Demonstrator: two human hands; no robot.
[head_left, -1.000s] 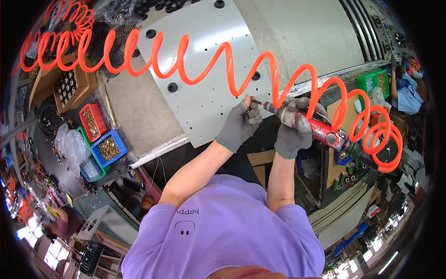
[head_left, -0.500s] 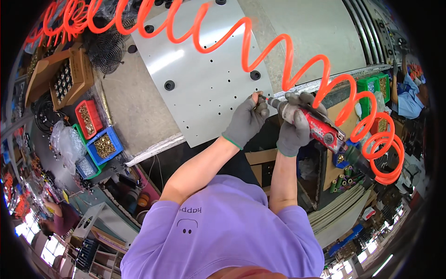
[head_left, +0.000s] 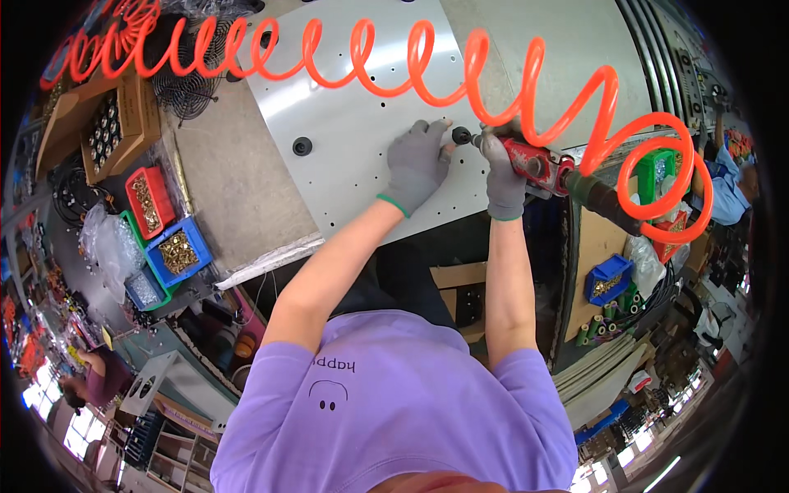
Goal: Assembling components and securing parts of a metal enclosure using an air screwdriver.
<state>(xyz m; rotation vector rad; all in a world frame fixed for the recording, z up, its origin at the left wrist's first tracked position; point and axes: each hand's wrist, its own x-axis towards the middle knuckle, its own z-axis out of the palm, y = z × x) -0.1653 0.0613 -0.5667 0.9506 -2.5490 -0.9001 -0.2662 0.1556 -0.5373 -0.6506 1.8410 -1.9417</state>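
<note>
A grey metal plate (head_left: 345, 177) with small holes lies on the bench. My right hand (head_left: 504, 177), in a grey glove, is wrapped round a red air screwdriver (head_left: 538, 164). The tool lies nearly level, its tip at a round black rubber foot (head_left: 462, 135) on the plate's right side. My left hand (head_left: 415, 168), gloved with bare fingertips, rests on the plate just left of that foot, fingers stretched out. I see nothing held in it. Another black foot (head_left: 302, 146) sits further left on the plate.
An orange coiled air hose (head_left: 477, 70) crosses above the plate to the tool. At left stand a red bin (head_left: 146, 201) and a blue bin (head_left: 178, 253) of screws, an open cardboard box (head_left: 123, 131) and black fan guards (head_left: 185, 90). Green bins (head_left: 655, 172) stand at right.
The screwdriver's tip has gone from my left fingertips to the black foot, further forward. My left hand has moved forward and left, and its fingers have opened. The hose has swung.
</note>
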